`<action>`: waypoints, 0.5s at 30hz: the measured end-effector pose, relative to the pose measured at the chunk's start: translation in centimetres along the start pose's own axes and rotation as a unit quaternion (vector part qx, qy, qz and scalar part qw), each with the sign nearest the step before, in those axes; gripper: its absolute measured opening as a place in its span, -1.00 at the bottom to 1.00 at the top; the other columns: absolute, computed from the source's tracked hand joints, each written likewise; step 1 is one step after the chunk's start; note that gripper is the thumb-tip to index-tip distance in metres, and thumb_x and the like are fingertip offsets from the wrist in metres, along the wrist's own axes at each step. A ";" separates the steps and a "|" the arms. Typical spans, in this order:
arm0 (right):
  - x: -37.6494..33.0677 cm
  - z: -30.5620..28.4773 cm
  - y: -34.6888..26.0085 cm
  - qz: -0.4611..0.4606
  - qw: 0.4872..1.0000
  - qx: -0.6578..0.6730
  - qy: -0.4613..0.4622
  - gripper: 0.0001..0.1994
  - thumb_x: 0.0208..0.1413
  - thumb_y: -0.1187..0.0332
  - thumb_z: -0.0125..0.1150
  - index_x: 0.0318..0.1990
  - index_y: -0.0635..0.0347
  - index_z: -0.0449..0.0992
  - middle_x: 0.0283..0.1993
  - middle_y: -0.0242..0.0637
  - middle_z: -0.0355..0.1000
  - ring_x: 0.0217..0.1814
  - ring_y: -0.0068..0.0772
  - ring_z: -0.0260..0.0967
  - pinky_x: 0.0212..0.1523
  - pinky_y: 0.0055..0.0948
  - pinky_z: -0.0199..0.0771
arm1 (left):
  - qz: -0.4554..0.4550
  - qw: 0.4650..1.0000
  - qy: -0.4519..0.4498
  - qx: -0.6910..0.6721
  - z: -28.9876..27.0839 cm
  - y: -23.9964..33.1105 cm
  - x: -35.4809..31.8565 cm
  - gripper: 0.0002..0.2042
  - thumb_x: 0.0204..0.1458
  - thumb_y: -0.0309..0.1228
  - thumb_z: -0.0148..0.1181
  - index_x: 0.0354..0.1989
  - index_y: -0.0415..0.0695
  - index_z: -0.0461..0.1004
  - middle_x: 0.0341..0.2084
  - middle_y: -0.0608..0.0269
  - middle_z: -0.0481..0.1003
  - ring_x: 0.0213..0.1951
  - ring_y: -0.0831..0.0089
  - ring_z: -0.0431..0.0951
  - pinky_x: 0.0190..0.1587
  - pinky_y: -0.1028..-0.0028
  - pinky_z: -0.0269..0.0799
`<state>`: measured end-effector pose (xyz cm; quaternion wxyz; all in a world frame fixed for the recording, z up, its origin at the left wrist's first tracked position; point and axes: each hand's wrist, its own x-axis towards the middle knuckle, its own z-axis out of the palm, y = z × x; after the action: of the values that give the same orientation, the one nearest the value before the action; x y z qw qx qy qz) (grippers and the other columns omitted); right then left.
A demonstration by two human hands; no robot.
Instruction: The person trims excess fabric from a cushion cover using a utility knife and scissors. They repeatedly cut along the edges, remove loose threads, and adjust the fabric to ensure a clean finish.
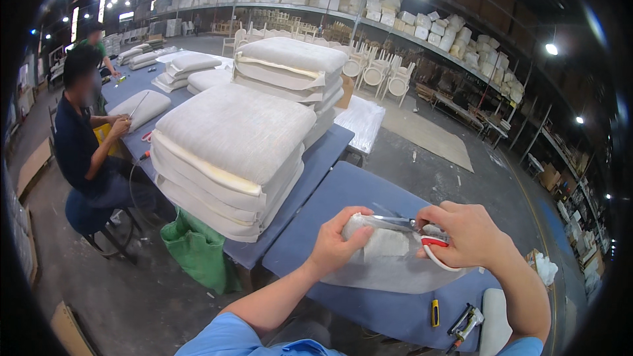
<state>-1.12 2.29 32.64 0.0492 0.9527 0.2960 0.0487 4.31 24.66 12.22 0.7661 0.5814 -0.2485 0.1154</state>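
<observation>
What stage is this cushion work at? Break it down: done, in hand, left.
Done, by the look of it: covered cushions stacked on the blue table, more behind. In hand: the left hand grips one cushion in clear wrap while the right hand works scissors along its top edge. Left: that cut looks unfinished; how many cushions remain cannot be told.

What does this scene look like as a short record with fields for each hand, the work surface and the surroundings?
left hand: left hand presses on the pale fabric cushion cover
right hand: right hand grips the red-and-white-handled scissors at the cover's top
surface: blue padded table
nearby: stack of grey upholstered cushions; small yellow-handled tool
others: seated person in dark shirt
</observation>
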 end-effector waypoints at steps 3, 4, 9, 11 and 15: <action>1.0 0.2 -0.2 -0.018 0.999 -0.009 -0.031 -0.50 0.11 -0.20 0.36 0.03 -0.10 0.58 -0.30 -0.21 0.53 -0.28 -0.06 0.57 -0.26 -0.16 0.52 | 0.012 1.000 -0.001 0.013 -0.1 0.3 -0.2 -0.66 0.23 -0.38 0.30 0.14 -0.22 0.52 -0.10 0.28 0.61 -0.05 0.57 0.55 0.06 0.48 0.48; 1.3 0.2 -0.4 -0.024 0.999 -0.007 -0.038 -0.51 0.12 -0.21 0.34 0.03 -0.10 0.58 -0.30 -0.21 0.54 -0.28 -0.06 0.57 -0.26 -0.15 0.53 | 0.016 1.000 -0.003 0.011 -0.2 0.3 -0.2 -0.66 0.23 -0.38 0.30 0.14 -0.23 0.52 -0.10 0.27 0.61 -0.05 0.57 0.55 0.06 0.49 0.47; 2.5 0.2 -0.7 -0.047 0.996 -0.035 -0.066 -0.52 0.16 -0.21 0.29 0.07 -0.15 0.56 -0.29 -0.20 0.55 -0.26 -0.06 0.58 -0.25 -0.13 0.54 | 0.016 1.000 -0.010 0.009 -0.2 0.5 -0.6 -0.66 0.23 -0.37 0.31 0.13 -0.23 0.52 -0.11 0.29 0.61 -0.06 0.59 0.55 0.05 0.50 0.47; 2.8 0.2 -0.8 -0.056 0.995 -0.043 -0.071 -0.52 0.17 -0.21 0.28 0.08 -0.15 0.56 -0.29 -0.20 0.55 -0.26 -0.06 0.58 -0.25 -0.13 0.54 | 0.012 1.000 -0.012 0.001 -0.2 0.6 -0.9 -0.66 0.23 -0.37 0.31 0.13 -0.22 0.53 -0.12 0.29 0.61 -0.06 0.59 0.55 0.05 0.50 0.47; 3.2 0.2 -1.0 -0.067 0.993 -0.054 -0.079 -0.51 0.17 -0.21 0.27 0.10 -0.15 0.57 -0.32 -0.20 0.54 -0.28 -0.07 0.58 -0.28 -0.13 0.54 | 0.025 1.000 -0.009 0.010 -0.1 0.5 -1.2 -0.65 0.22 -0.37 0.32 0.13 -0.24 0.53 -0.09 0.26 0.63 -0.05 0.56 0.57 0.06 0.48 0.49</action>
<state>0.93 4.93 32.57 0.1269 0.9275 0.3513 -0.0141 3.12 25.03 12.00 0.7548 0.5835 -0.2690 0.1320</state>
